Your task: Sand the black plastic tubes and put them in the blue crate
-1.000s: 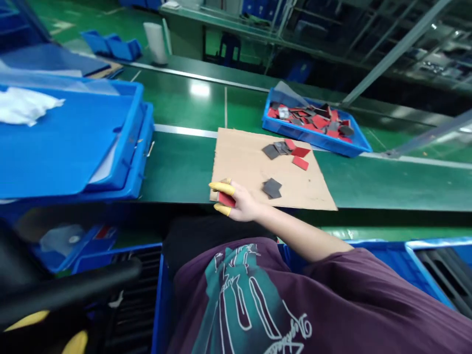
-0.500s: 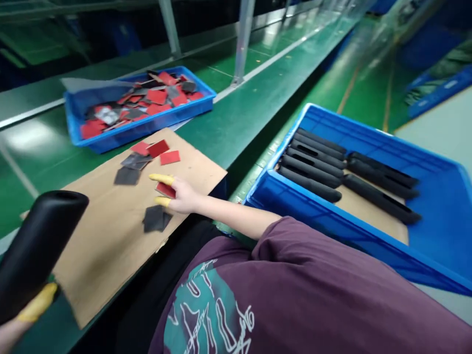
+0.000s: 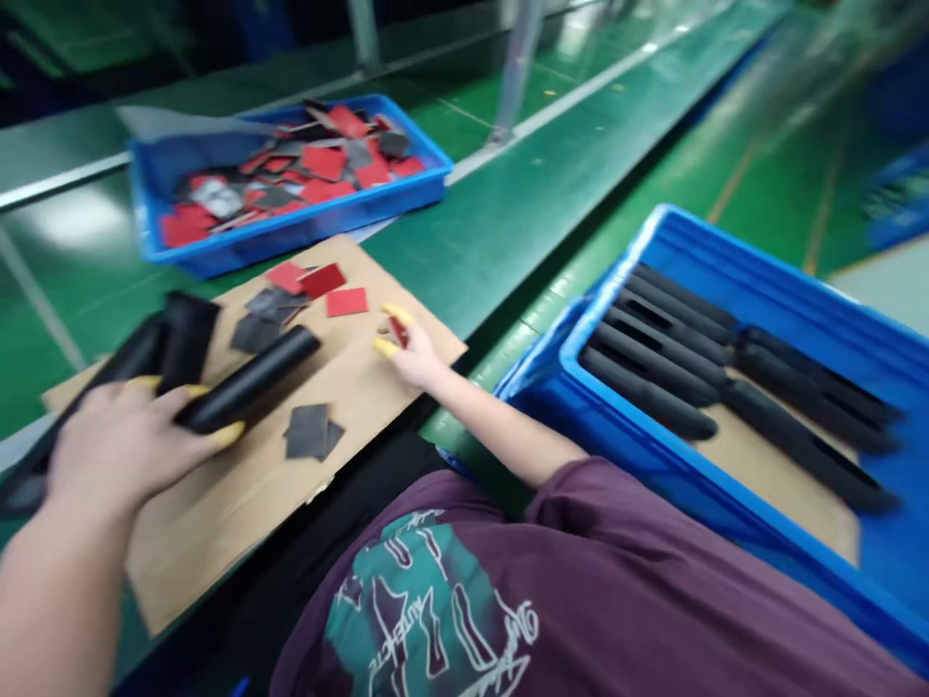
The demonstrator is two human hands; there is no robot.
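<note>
My left hand, with yellow finger cots, is wrapped round several black foam tubes and holds them over a cardboard sheet. My right hand, also with yellow cots, pinches a small red square pad near the sheet's right edge. Loose red pads and dark grey pads lie on the cardboard.
A blue tray of red and grey pads sits behind the cardboard on the green conveyor table. To my right stands a large blue bin holding several black foam tubes on a cardboard liner. Metal frame posts rise at the back.
My left hand has brought the black tubes from the lower left up over the cardboard. My right hand, still pinching the red pad, has shifted right toward the sheet's edge. The view has panned.
</note>
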